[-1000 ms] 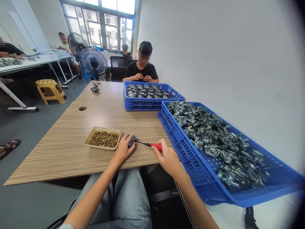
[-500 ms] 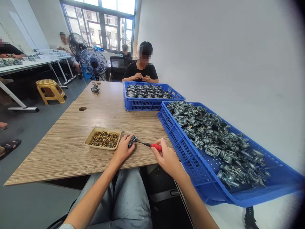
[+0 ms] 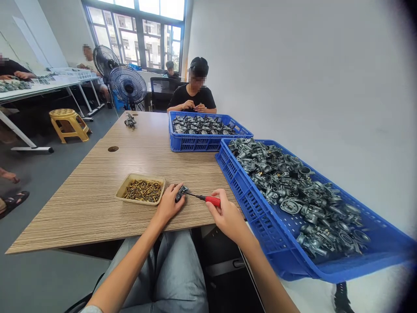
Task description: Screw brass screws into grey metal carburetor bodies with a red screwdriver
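The right hand [image 3: 230,216] is closed around the red handle of a screwdriver [image 3: 213,201], whose shaft reaches to a dark metal part [image 3: 179,197] near the table's front edge. The left hand [image 3: 168,204] has its fingers curled over that part, gripping it at the table [image 3: 87,213]. Just left of this hand stands a tub [image 3: 130,200] of brass pieces [image 3: 143,190]. A blue crate [image 3: 276,232] heaped with metal castings [image 3: 289,182] crowds the right forearm's outer side. Beyond, a second crate [image 3: 198,144] partly blocks the view of a seated co-worker [image 3: 192,98]. Farther left are a yellow stool [image 3: 65,114] and two fans [image 3: 127,87].
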`<action>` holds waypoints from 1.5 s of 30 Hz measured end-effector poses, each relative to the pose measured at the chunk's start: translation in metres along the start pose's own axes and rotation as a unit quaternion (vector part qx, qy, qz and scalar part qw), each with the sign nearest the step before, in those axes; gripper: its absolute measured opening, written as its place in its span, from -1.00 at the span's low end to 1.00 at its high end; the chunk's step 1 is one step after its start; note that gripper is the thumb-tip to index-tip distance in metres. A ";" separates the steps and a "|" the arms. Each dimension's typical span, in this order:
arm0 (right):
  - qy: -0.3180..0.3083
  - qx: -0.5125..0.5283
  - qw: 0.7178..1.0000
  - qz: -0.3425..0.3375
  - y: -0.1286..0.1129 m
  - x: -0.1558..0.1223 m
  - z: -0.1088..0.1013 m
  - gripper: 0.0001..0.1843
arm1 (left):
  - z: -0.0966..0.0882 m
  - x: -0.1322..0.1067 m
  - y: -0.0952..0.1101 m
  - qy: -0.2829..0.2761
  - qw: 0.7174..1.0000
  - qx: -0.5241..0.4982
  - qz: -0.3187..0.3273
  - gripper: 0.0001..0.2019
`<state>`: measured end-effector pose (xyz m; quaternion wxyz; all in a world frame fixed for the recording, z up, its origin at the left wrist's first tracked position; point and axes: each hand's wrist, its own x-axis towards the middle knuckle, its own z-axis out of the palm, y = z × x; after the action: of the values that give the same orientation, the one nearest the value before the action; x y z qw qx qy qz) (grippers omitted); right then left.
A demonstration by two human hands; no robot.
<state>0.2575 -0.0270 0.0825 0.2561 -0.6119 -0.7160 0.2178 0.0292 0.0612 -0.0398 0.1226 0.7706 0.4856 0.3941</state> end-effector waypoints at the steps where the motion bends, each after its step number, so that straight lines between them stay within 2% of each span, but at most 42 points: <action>1: -0.006 0.015 1.000 -0.010 -0.001 -0.001 0.000 -0.76 | 0.000 0.000 0.000 0.001 1.000 -0.002 0.000 -0.51; 5: -0.015 0.039 0.999 -0.031 0.000 -0.002 0.001 -0.79 | 0.001 0.000 0.000 0.002 1.000 -0.003 -0.002 -0.50; 11: 0.021 -0.009 1.000 0.014 0.005 0.003 0.003 -0.78 | 0.002 -0.001 -0.002 0.001 1.000 0.008 0.000 -0.51; 19: -0.010 0.033 0.999 -0.040 0.004 -0.002 0.002 -0.74 | 0.003 0.000 -0.003 -0.001 1.000 -0.002 -0.002 -0.50; 22: 0.003 0.003 0.999 -0.040 0.005 -0.001 0.004 -0.80 | 0.002 -0.001 -0.002 -0.003 1.000 -0.001 -0.003 -0.50; 28: 0.043 -0.091 0.995 0.003 0.008 0.003 0.007 -0.73 | -0.001 -0.001 0.000 -0.005 1.000 0.006 -0.007 -0.48; 36: 0.012 0.003 0.999 -0.042 0.007 0.000 0.005 -0.79 | 0.000 0.000 0.001 0.001 1.000 0.007 -0.002 -0.48; 42: 0.045 -0.073 0.996 0.005 0.008 0.003 0.007 -0.74 | 0.001 -0.001 -0.001 -0.004 1.000 0.004 -0.002 -0.48; 45: 0.041 -0.075 0.996 0.008 0.008 0.003 0.004 -0.74 | 0.001 -0.001 -0.002 -0.004 1.000 0.002 0.000 -0.48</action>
<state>0.2602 -0.0227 0.0749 0.2367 -0.6431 -0.7147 0.1403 0.0285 0.0617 -0.0417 0.1229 0.7724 0.4862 0.3897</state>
